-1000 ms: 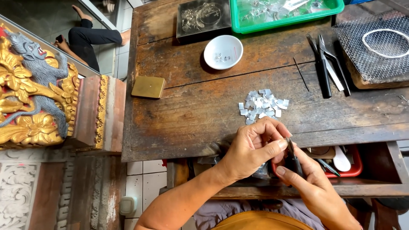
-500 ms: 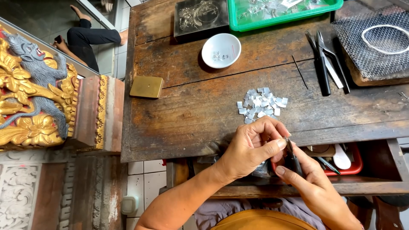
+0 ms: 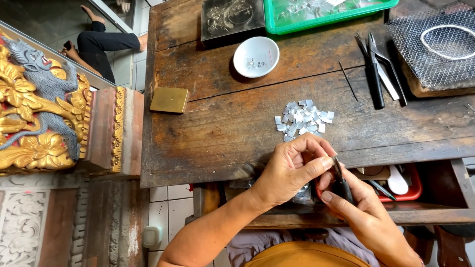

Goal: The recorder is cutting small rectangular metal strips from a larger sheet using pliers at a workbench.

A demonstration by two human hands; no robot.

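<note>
Item: small dark metal pliers (image 3: 341, 184), unmoved since half a second ago, at the near edge of the worn wooden counter (image 3: 222, 133). I see my right hand (image 3: 363, 217) gripping them; left hand (image 3: 292, 170), fingertips pressed together, pinches at their tip. Pile of small silver squares (image 3: 303, 119) just beyond.

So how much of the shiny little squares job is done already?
A pile of small silver squares lies cut on the wooden bench. The left hand pinches something tiny, too small to identify, against the dark pliers in the right hand. A few small pieces sit in the white bowl.
</note>
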